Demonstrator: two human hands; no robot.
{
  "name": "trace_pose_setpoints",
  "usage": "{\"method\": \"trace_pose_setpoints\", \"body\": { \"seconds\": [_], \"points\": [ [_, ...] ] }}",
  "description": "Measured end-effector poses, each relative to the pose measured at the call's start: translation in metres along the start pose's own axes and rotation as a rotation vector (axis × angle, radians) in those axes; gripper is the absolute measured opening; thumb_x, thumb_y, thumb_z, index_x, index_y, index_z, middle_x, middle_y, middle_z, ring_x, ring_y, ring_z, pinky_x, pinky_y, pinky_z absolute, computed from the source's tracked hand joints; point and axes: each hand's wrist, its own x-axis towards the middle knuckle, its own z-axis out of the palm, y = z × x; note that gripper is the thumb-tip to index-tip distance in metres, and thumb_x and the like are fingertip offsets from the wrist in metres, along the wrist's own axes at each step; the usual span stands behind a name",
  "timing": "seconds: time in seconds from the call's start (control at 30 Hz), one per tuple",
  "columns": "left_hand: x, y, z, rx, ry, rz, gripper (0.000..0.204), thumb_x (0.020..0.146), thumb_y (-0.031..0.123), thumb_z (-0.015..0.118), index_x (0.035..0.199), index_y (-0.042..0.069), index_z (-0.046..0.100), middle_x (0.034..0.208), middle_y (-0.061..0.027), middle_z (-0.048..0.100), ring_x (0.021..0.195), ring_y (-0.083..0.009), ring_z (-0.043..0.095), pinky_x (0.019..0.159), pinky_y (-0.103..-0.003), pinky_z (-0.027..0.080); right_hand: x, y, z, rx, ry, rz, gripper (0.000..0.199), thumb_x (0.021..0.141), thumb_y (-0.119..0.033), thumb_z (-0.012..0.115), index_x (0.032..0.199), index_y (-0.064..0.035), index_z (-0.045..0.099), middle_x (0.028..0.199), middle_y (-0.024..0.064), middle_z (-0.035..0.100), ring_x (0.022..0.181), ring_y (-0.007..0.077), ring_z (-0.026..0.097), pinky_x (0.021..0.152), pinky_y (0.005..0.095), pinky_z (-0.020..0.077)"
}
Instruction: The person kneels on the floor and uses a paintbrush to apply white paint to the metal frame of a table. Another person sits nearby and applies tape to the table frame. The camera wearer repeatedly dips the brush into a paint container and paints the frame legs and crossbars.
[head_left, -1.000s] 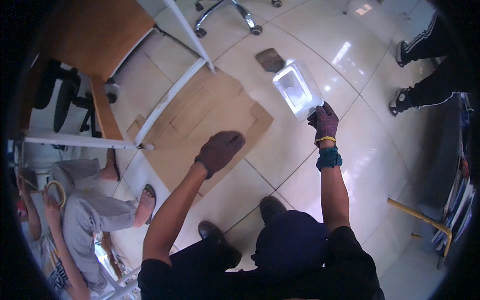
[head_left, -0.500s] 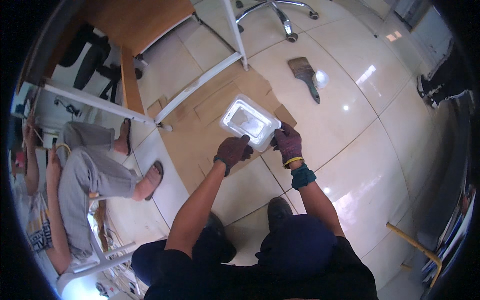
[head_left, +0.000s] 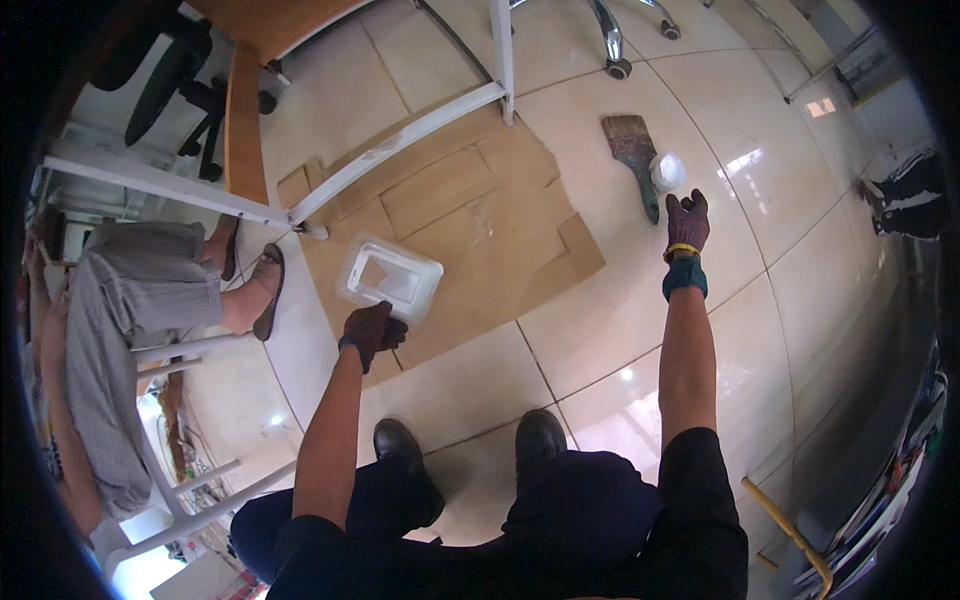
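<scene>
My left hand point(head_left: 372, 330), in a dark glove, grips the near edge of a clear plastic container point(head_left: 390, 278) that rests on flattened brown cardboard point(head_left: 480, 215) on the tiled floor. My right hand point(head_left: 686, 222), also gloved, with a yellow band and a teal cuff at the wrist, reaches out with fingers apart. It holds nothing and sits just below a small white round lid point(head_left: 667, 171). That lid lies against a wide paintbrush point(head_left: 634, 158) on the tiles.
A white metal table frame point(head_left: 400, 140) with a wooden top crosses the cardboard's far edge. A seated person in grey trousers point(head_left: 130, 300) is at the left, sandalled foot point(head_left: 262, 290) near the container. Office chair casters point(head_left: 618, 60) stand at the top. My black shoes point(head_left: 540, 440) are below.
The container went from both hands down onto the cardboard at the left. My right hand let go and swung out right toward the brush and lid.
</scene>
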Motion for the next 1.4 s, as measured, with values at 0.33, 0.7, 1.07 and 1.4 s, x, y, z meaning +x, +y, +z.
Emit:
{"method": "trace_pose_setpoints", "body": {
  "seconds": [0.33, 0.7, 1.07, 1.4],
  "points": [
    [0.02, -0.009, -0.013, -0.007, -0.064, -0.121, 0.043, 0.09, 0.038, 0.052, 0.095, -0.003, 0.06, 0.079, -0.0145, 0.066, 0.064, -0.0229, 0.065, 0.059, -0.034, 0.056, 0.01, -0.025, 0.039, -0.256, 0.108, 0.177, 0.09, 0.058, -0.048, 0.077, 0.129, -0.0051, 0.044, 0.125, 0.0151, 0.053, 0.117, 0.0306, 0.049, 0.098, 0.0382, 0.039],
    [0.024, -0.021, -0.011, -0.087, -0.121, -0.109, 0.044, 0.09, 0.04, 0.052, 0.099, -0.002, 0.059, 0.084, -0.0141, 0.066, 0.068, -0.0219, 0.065, 0.063, -0.034, 0.056, 0.018, -0.044, 0.045, -0.247, 0.039, 0.313, 0.077, 0.059, -0.054, 0.073, 0.122, -0.0145, 0.053, 0.116, 0.0112, 0.06, 0.111, 0.0308, 0.054, 0.094, 0.0401, 0.0425],
    [0.025, -0.021, -0.014, -0.141, -0.155, -0.158, 0.044, 0.09, 0.039, 0.052, 0.104, -0.003, 0.058, 0.089, -0.0162, 0.065, 0.072, -0.0242, 0.065, 0.065, -0.036, 0.055, 0.033, 0.001, 0.04, -0.092, -0.029, 0.05, 0.068, 0.065, -0.038, 0.073, 0.122, -0.0083, 0.051, 0.113, 0.0139, 0.061, 0.106, 0.0303, 0.057, 0.091, 0.0371, 0.0444],
    [0.025, -0.014, -0.012, -0.126, -0.164, -0.164, 0.046, 0.089, 0.04, 0.054, 0.104, -0.004, 0.057, 0.089, -0.0165, 0.065, 0.073, -0.0257, 0.065, 0.067, -0.035, 0.055, 0.038, 0.048, 0.027, 0.108, 0.06, -0.065, 0.066, 0.069, -0.02, 0.074, 0.128, -0.0079, 0.045, 0.12, 0.0155, 0.055, 0.108, 0.0248, 0.056, 0.091, 0.0365, 0.0447]
  ]
}}
